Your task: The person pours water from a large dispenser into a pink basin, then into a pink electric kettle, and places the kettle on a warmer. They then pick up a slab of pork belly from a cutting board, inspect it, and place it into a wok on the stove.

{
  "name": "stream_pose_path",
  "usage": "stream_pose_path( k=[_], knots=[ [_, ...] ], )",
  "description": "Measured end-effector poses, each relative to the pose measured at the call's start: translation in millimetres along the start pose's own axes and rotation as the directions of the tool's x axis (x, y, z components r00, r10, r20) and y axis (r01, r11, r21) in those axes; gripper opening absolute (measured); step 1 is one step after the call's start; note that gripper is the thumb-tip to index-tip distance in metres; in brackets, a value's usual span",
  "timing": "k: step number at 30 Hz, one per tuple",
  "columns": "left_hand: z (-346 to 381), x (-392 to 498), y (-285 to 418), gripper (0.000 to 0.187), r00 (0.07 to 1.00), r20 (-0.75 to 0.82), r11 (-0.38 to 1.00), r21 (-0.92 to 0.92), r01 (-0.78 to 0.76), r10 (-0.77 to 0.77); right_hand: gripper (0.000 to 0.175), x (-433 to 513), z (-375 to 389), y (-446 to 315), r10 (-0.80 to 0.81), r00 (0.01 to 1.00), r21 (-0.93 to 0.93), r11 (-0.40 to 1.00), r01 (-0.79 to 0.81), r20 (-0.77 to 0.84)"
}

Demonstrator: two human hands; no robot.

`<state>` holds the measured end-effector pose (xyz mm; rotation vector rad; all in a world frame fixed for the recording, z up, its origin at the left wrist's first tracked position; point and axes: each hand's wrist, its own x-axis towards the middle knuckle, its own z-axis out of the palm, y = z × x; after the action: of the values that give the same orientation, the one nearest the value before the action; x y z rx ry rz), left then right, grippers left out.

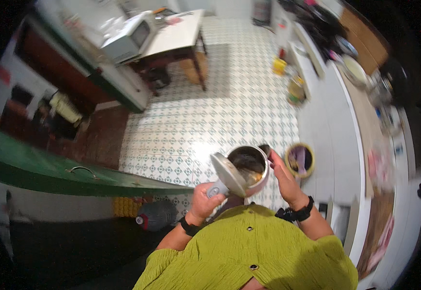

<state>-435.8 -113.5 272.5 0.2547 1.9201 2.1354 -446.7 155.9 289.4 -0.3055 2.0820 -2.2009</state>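
Observation:
In front of my body I hold a round metal pot (262,184) with food or liquid showing at its bottom. My left hand (206,201) grips the grey handle (217,189) of a round lid (228,174), which is tilted over the pot's left side, so the inside is partly uncovered. My right hand (285,179) is against the pot's right side, by a dark handle (265,149); its fingers are partly hidden, and the pot appears held by it. Both wrists wear black bands.
A green door (119,183) stands close at the left. On the right runs a counter (355,119) with kitchenware. A yellow-rimmed bin (312,167) and an oil bottle (295,91) are on the floor beside it. A table (176,40) with a microwave (130,38) stands ahead.

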Motion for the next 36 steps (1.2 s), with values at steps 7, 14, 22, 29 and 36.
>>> stream_pose_path(
  k=[7, 14, 22, 29, 36],
  knots=[
    [-90.1, 128.6, 14.4, 0.046, 0.985, -0.140, 0.990, 0.111, -0.091, 0.106, 0.069, 213.9, 15.1, 19.4, 0.141, 0.973, 0.110, 0.981, -0.163, 0.180],
    [-167.4, 226.4, 29.1, 0.037, 0.879, -0.466, 0.988, 0.152, -0.028, 0.097, 0.068, 414.0, 49.9, 32.2, 0.059, 0.873, 0.124, 0.983, -0.136, 0.484],
    [-263.6, 307.1, 54.3, 0.028, 0.621, -0.784, 0.999, 0.031, 0.041, -0.002, 0.076, 623.3, 152.6, 42.2, 0.032, 0.606, 0.074, 0.986, -0.150, 0.795],
    [-408.8, 320.5, 55.6, 0.033, 0.498, -0.857, 0.991, 0.120, -0.053, 0.130, 0.071, 744.2, 304.6, 67.7, 0.012, 0.415, 0.047, 0.990, -0.131, 0.910],
    [-596.0, 308.7, 93.2, 0.031, 0.415, -0.890, 0.966, 0.243, 0.088, 0.186, 0.064, 843.6, 496.5, 76.9, 0.083, 0.332, 0.013, 0.961, -0.278, 0.939]
  ],
)
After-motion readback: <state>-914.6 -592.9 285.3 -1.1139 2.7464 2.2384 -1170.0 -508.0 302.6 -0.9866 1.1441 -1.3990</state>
